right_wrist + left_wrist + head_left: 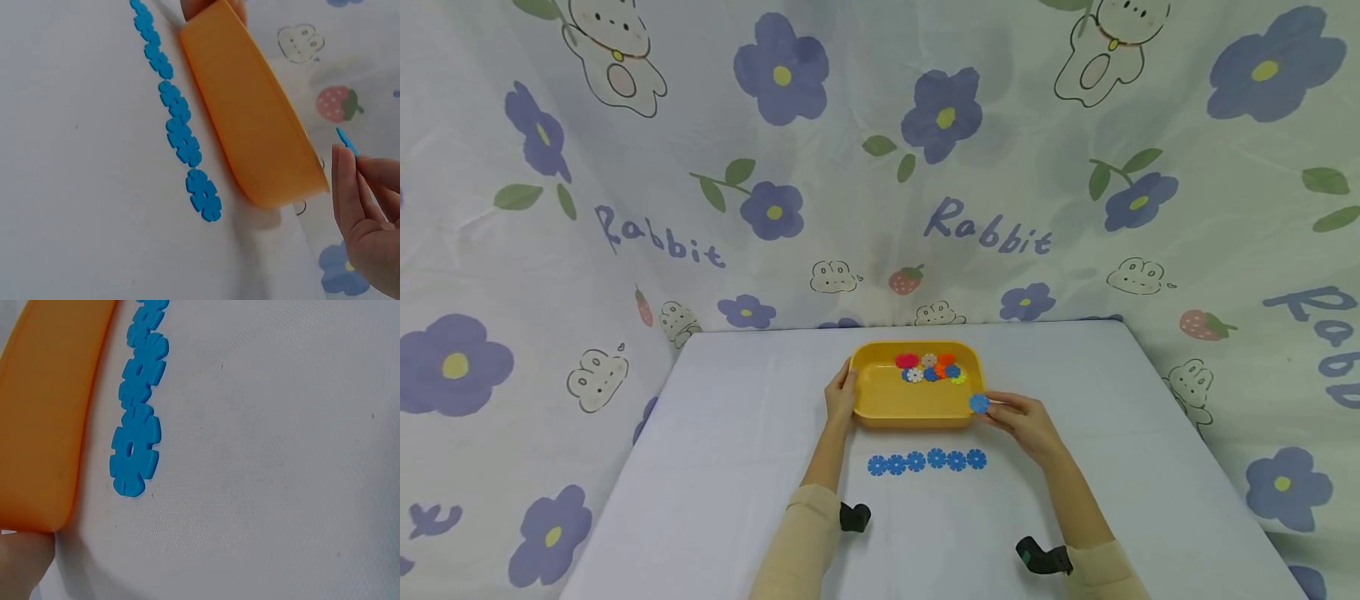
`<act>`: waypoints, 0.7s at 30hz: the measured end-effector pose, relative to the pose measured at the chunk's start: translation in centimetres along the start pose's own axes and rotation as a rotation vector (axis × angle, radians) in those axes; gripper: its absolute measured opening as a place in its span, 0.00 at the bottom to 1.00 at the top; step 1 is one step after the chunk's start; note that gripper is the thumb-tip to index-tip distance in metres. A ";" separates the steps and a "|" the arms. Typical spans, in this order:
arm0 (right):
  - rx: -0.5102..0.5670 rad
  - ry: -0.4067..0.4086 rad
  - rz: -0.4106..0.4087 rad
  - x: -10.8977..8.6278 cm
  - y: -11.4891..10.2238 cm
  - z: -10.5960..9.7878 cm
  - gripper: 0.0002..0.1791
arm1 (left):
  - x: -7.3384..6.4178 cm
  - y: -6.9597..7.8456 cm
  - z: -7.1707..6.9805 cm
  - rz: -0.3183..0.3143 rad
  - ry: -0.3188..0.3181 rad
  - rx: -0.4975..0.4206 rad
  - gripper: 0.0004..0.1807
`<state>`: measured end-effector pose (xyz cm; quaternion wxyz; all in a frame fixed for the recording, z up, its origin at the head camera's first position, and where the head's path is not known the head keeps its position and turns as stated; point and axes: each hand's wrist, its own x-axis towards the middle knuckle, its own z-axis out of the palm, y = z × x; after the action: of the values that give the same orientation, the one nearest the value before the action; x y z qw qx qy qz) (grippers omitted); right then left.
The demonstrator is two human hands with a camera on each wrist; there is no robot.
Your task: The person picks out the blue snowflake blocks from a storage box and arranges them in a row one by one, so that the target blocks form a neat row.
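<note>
In the head view my left hand [840,397] holds the left side of a yellow plastic tray [880,400]. Its thumb [24,559] shows by the tray's corner in the left wrist view. Between thumb and fingers, my right hand [1024,422] pinches a blue snowflake disc [979,404] beside the tray's front right corner. The right wrist view shows this disc [345,140] edge-on, raised beyond the fingertips. In front of the tray, several blue snowflake discs [916,461] lie flat in a row on the white table.
Towards the back right inside the tray is a loose cluster of snowflake discs in several colours, among them a pink disc [907,361] and a white disc [914,376]. A printed curtain [865,192] hangs behind the table [737,433]. Black wrist mounts [1043,557] stick out from both sleeves.
</note>
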<state>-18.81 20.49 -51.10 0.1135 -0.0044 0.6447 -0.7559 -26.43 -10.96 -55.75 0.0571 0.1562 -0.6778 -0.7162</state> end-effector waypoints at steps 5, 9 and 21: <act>-0.007 0.013 0.041 -1.1 0.7 -1.1 0.27 | 0.0 0.1 -0.1 -0.001 -0.007 0.000 0.23; -0.039 0.028 0.057 -1.9 1.5 -2.1 0.27 | 0.0 0.1 -0.1 0.000 -0.012 -0.004 0.24; -0.224 0.078 0.113 -3.9 3.6 -4.1 0.24 | 0.1 0.0 0.0 0.004 -0.008 -0.014 0.24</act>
<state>-15.06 24.65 -54.77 0.1295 0.0488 0.7281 -0.6713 -26.52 -10.99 -55.78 0.0566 0.1516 -0.6733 -0.7214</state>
